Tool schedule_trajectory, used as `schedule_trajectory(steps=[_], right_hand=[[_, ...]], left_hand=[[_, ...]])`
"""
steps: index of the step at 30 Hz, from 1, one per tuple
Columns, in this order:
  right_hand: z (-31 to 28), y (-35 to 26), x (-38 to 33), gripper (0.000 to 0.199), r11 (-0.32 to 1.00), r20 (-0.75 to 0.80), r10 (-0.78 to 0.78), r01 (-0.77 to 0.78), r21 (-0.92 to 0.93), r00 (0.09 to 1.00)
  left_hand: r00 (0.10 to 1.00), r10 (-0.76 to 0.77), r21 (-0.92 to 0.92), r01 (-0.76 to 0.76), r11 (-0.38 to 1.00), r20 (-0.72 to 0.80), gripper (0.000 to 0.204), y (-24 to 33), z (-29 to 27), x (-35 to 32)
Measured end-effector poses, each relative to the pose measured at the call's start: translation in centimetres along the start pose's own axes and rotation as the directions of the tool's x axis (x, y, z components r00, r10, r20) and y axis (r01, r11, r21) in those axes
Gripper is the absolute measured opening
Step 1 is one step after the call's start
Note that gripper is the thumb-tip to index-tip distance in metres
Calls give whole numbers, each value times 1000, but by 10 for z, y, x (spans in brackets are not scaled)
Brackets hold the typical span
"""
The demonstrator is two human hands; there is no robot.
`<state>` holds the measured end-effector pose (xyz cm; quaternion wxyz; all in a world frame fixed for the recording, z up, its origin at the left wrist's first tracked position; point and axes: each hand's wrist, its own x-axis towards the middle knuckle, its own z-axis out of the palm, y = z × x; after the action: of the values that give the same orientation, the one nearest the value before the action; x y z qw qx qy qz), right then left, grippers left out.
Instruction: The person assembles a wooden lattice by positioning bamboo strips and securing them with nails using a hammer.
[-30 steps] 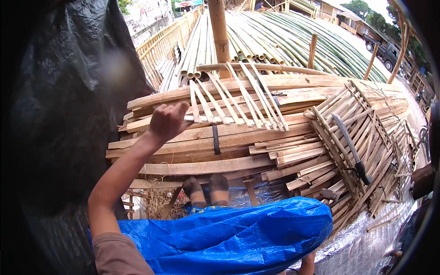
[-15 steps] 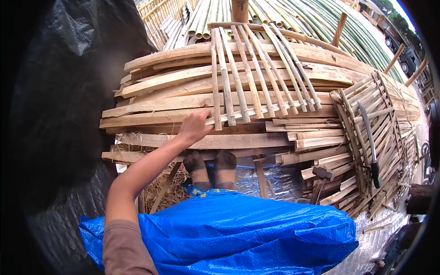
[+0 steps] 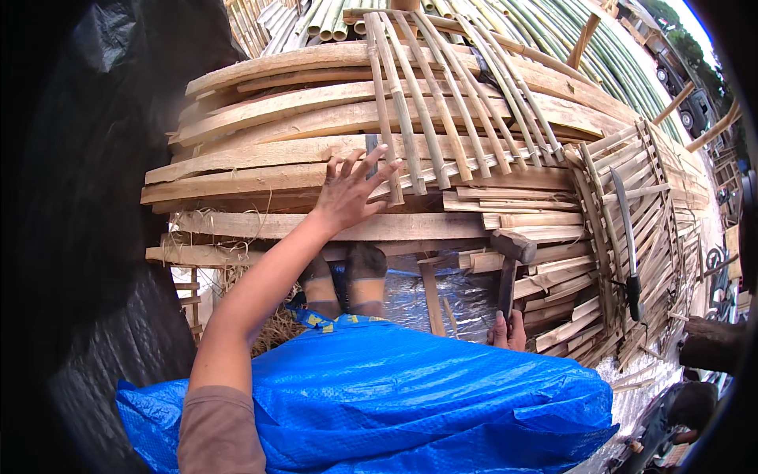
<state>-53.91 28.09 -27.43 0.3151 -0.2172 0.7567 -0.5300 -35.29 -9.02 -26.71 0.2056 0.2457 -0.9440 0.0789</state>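
My left hand (image 3: 354, 192) has its fingers spread and reaches to the leftmost slat of a row of bamboo slats (image 3: 430, 110). Whether its fingertips touch that slat I cannot tell. The slats lie side by side, their near ends over a pale cross strip (image 3: 430, 175) and their far ends by a bamboo pole. At the lower right, my right hand (image 3: 508, 330) is closed around the handle of a hammer (image 3: 513, 246), its dark head pointing up and away from me. Most of my right forearm is hidden behind the blue tarp.
Rough wooden planks (image 3: 260, 178) form the work surface. Split bamboo pieces (image 3: 545, 276) are stacked at the right, with a long-bladed machete (image 3: 632, 261) on top. A blue tarp (image 3: 410, 387) covers my lap; black sheeting (image 3: 103, 237) hangs at the left. Long bamboo poles (image 3: 568, 63) lie beyond.
My left hand has let go of the cross strip's end and spread its fingers by the slats. My right hand has come into view and lifted the hammer from the right-hand stack.
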Motion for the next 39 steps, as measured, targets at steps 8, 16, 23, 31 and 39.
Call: schedule_trajectory(steps=[8,16,23,31,39], right_hand=[[47,-70,37,24,817,203,-416,462,-346,887],[64,-70,38,25,880,267,-283,360,-310,921],[61,-54,37,27,867,218,-310,370,-334,925],[89,-82,59,25,708,358,-442,564,-424,823],[108,-93,76,23,700,403,-324,504,-507,856]], left_hand=[[969,49,-4,-50,999,244,95,-23,10,15],[994,102,-93,-97,991,50,98,-31,20,27],[999,41,-59,-40,997,8,101,-27,29,9],[992,-112,-52,115,992,56,109,-3,21,11],[986,-156,-41,158,987,61,108,3,21,10]])
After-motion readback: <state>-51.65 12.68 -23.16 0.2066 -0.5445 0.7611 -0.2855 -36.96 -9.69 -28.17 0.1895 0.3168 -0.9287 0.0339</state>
